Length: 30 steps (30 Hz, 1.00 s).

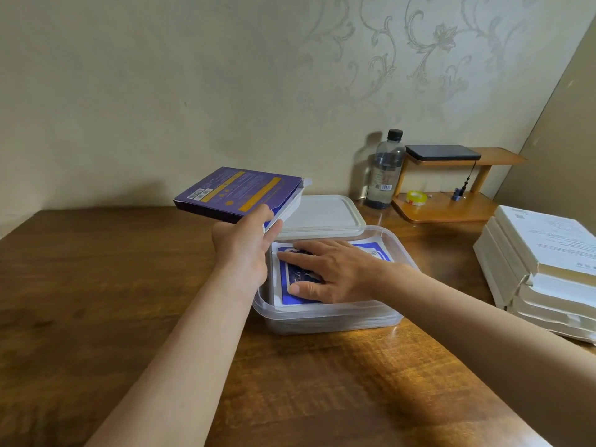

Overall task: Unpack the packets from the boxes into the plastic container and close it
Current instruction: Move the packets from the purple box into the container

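A clear plastic container (325, 321) stands on the wooden table, holding blue-and-white packets (295, 298). My right hand (329, 269) lies flat on the top packet, fingers straight, pressing it down. My left hand (245, 250) grips a purple box with yellow bands (235, 191) by its near edge, lifted above the container's far left corner; the box's right end flap hangs open. The container's white lid (322, 214) lies flat just behind the container.
A stack of white books (545, 269) sits at the right edge. At the back right stand a dark-capped bottle (385, 171) and a small wooden shelf (448, 204) with a dark device, yellow tape and a small blue item. A papered wall runs behind the table.
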Tool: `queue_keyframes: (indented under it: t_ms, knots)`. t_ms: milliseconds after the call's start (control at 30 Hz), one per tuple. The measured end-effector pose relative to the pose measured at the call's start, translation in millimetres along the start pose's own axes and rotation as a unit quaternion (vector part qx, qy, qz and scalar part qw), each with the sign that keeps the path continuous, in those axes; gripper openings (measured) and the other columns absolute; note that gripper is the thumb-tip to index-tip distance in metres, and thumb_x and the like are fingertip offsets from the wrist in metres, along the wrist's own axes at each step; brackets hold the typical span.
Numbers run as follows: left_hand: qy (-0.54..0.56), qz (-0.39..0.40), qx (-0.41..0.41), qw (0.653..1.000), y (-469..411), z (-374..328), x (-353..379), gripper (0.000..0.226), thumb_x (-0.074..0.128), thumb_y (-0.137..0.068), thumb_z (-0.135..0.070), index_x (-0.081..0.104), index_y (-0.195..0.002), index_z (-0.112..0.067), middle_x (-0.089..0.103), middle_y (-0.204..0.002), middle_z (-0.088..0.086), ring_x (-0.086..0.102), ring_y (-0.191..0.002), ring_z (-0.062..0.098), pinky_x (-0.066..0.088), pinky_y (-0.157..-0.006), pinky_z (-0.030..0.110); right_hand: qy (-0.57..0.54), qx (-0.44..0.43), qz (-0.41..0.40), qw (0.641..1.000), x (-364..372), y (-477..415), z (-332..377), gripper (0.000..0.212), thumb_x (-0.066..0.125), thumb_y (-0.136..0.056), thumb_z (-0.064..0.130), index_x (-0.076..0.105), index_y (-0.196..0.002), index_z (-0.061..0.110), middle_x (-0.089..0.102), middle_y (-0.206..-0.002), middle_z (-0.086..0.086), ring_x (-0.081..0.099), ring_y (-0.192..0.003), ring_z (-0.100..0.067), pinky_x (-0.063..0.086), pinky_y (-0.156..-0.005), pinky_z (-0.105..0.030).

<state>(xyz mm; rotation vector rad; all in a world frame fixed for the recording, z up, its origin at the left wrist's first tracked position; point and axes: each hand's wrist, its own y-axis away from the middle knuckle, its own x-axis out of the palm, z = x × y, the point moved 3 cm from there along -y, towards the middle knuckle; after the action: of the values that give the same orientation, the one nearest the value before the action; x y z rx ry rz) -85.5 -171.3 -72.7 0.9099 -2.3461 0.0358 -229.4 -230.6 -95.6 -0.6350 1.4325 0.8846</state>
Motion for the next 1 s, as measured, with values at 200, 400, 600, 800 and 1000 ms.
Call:
queue_keyframes:
  t_ms: [200,400,600,800,1000]
  knots:
    - [0.018,-0.011,-0.033,0.999,-4.7,0.4,0.3,0.044,0.073,-0.083,0.003,0.058,-0.124,0.001,0.064,-0.118,0.013,0.075,-0.088,0.023,0.064,-0.076,0.031,-0.284,0.075,-0.146,0.944,-22.6,5.5,-2.6,0.037,0.047,-0.103,0.038,0.061,-0.132,0.019,0.063,-0.131,0.0,0.059,-0.115,-0.013,0.048,-0.099,-0.032]
    - [0.023,0.005,-0.071,0.997,-2.8,2.5,4.3,0.021,0.073,-0.084,0.0,0.059,-0.1,-0.001,0.069,-0.105,0.02,0.077,-0.087,0.036,0.063,-0.056,0.031,-0.519,0.167,-0.319,0.775,-51.5,-7.2,-4.8,0.018,0.054,-0.098,0.01,0.07,-0.107,0.011,0.07,-0.087,-0.008,0.064,-0.071,-0.019,0.055,-0.068,-0.033]
    - [0.008,0.016,-0.045,0.999,-4.7,7.1,6.3,0.025,0.074,-0.082,0.001,0.064,-0.104,0.003,0.071,-0.103,0.02,0.076,-0.08,0.03,0.063,-0.069,0.033,-0.627,0.19,-0.275,0.704,-58.3,-16.2,2.3,0.016,0.056,-0.098,0.013,0.067,-0.105,0.004,0.065,-0.079,-0.008,0.058,-0.064,-0.021,0.052,-0.061,-0.034]
    - [-0.045,0.046,0.005,0.998,-0.4,8.2,10.2,0.014,0.065,-0.086,0.008,0.064,-0.082,-0.006,0.072,-0.086,0.014,0.072,-0.071,0.023,0.064,-0.071,0.033,-0.727,0.188,-0.211,0.626,-59.5,-25.0,11.7,0.012,0.055,-0.097,0.009,0.061,-0.088,0.003,0.065,-0.065,-0.009,0.055,-0.048,-0.02,0.047,-0.05,-0.029]
    - [-0.031,0.039,0.017,0.999,-2.6,8.0,7.3,0.016,0.069,-0.085,0.008,0.068,-0.088,-0.008,0.076,-0.086,0.007,0.074,-0.077,0.022,0.063,-0.074,0.037,-0.749,0.216,-0.222,0.586,-56.1,-34.6,12.4,0.012,0.062,-0.094,0.009,0.061,-0.082,0.009,0.053,-0.049,0.002,0.039,-0.041,-0.012,0.037,-0.044,-0.023]
